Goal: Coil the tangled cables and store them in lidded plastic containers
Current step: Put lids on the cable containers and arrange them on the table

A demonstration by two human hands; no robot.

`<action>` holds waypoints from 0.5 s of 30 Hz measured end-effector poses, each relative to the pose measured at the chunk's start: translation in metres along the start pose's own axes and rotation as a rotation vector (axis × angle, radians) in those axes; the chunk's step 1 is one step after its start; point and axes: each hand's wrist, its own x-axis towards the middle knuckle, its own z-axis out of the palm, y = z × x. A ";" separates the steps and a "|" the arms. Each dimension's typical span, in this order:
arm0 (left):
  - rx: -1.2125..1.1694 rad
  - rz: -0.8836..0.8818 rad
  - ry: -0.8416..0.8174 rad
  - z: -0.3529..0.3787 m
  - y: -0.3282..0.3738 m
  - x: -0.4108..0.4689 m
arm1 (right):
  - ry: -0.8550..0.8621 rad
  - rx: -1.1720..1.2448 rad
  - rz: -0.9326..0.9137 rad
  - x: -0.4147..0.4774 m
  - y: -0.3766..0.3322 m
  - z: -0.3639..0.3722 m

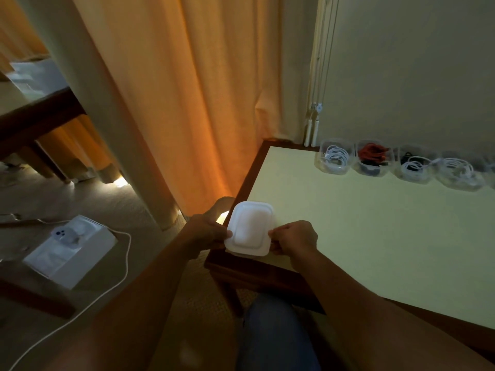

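A white plastic lid (250, 227), possibly on top of a stack, sits at the near left corner of the pale yellow table (375, 236). My left hand (211, 226) grips its left edge and my right hand (293, 238) pinches its right edge. Along the table's far side stand several clear open containers. The leftmost container (334, 156) holds a coiled white cable. The one beside it (373, 158) holds orange and black cables. Two more (413, 167) (459, 172) hold white cables.
Orange curtains (187, 89) hang left of the table, with blind cords (314, 121) by the wall. On the carpet at left lies a white box (71, 250) and a white cord (117, 277). My knee in jeans (273, 336) is below the table edge.
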 end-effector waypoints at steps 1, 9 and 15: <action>0.014 0.005 -0.004 -0.001 -0.002 -0.002 | -0.013 0.006 0.006 -0.002 0.001 -0.001; 0.077 0.098 0.098 0.005 -0.008 -0.003 | -0.027 -0.015 -0.034 -0.010 0.008 -0.001; 0.414 0.287 0.242 0.016 -0.007 -0.005 | -0.079 -0.110 -0.180 -0.008 0.009 -0.029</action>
